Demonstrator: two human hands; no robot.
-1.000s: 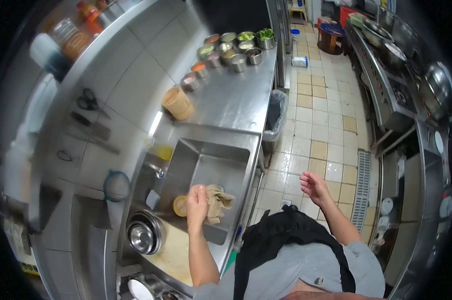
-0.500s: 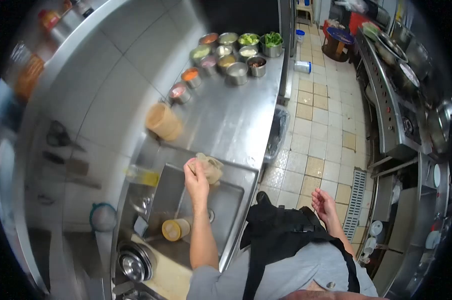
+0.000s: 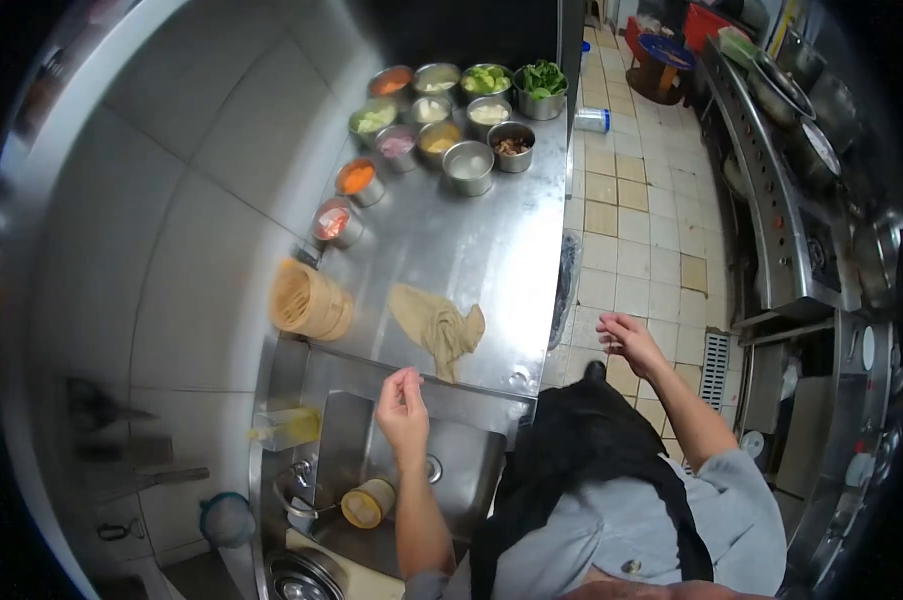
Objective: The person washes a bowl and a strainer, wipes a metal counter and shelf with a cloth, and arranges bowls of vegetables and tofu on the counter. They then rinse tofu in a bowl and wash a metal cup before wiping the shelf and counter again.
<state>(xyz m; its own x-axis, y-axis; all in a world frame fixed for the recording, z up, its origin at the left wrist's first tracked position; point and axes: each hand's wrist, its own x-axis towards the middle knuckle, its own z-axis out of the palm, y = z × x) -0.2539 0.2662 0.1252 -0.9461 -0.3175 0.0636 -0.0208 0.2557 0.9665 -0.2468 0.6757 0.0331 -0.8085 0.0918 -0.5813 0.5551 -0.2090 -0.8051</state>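
A crumpled olive-beige cloth (image 3: pixel 437 325) lies on the steel counter (image 3: pixel 382 265), just behind the sink. My left hand (image 3: pixel 403 412) is over the sink (image 3: pixel 477 450), slightly below the cloth and apart from it. Its fingers are loosely bent and nothing shows in them. Off to the right, over the floor, my right hand (image 3: pixel 627 340) hangs in the air with its fingers loosely spread, empty. A round bamboo-coloured container (image 3: pixel 317 305) stands left of the cloth. In the sink is a jar with a yellow rim (image 3: pixel 368 503).
Several steel containers of cut vegetables and other ingredients, one with leafy greens (image 3: pixel 543 88), stand at the counter's far end. A yellowish bottle (image 3: pixel 290 428) sits beside the sink. Steel bowls (image 3: pixel 307 578) are at lower left. A stove (image 3: pixel 787 220) lines the right side.
My left hand has let go of the cloth, which now lies spread on the counter beyond the sink. My right hand has risen. The whole view has shifted.
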